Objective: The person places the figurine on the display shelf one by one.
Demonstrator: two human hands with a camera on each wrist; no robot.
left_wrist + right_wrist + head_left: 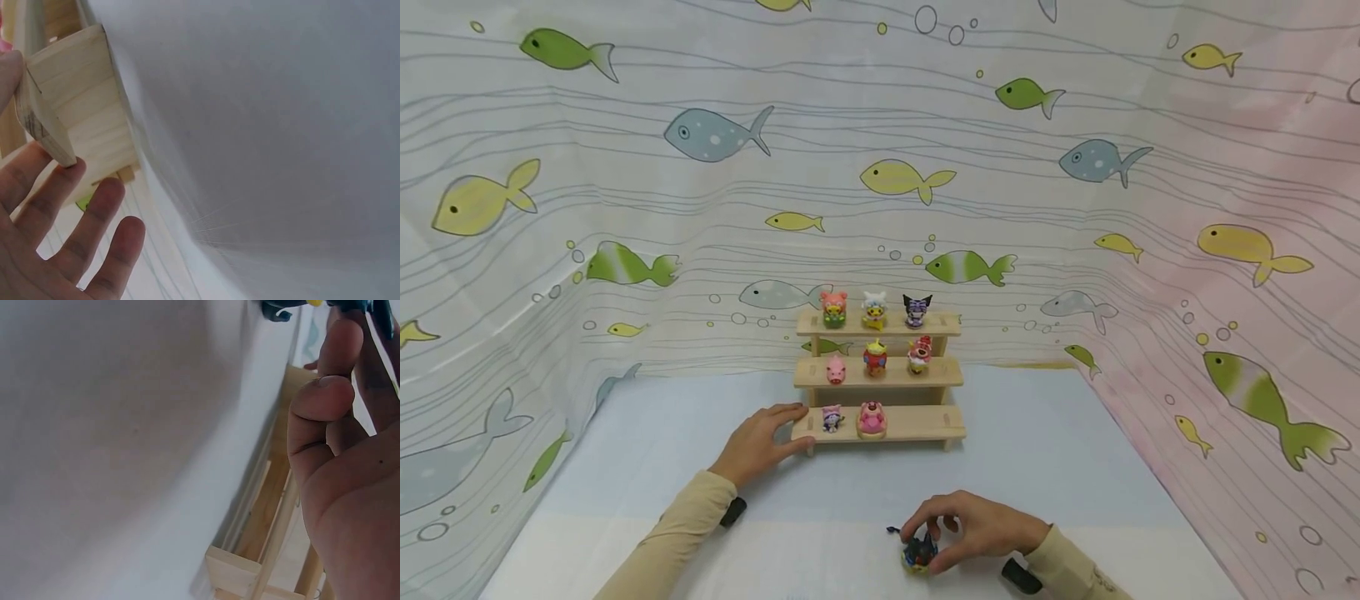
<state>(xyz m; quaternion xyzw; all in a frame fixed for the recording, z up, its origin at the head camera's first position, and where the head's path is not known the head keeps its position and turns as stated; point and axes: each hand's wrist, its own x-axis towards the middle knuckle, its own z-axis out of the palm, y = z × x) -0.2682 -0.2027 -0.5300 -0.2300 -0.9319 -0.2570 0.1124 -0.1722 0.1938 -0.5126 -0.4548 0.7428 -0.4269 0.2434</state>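
A three-tier wooden display shelf stands on the table, carrying small figurines. My left hand holds the left end of its lowest tier, thumb at the front edge and fingers at the back; the left wrist view shows the board between thumb and fingertips. Close to me, my right hand pinches a small dark figurine with blue parts and a yellowish base, at or just above the tabletop. Only a dark blue bit of this figurine shows at the right wrist view's top edge.
On the lowest tier are a purple-and-white figurine and a pink bear figurine. A pink pig and two others occupy the middle tier; three figurines, including a black-eared one, stand on top. A fish-patterned curtain surrounds the table.
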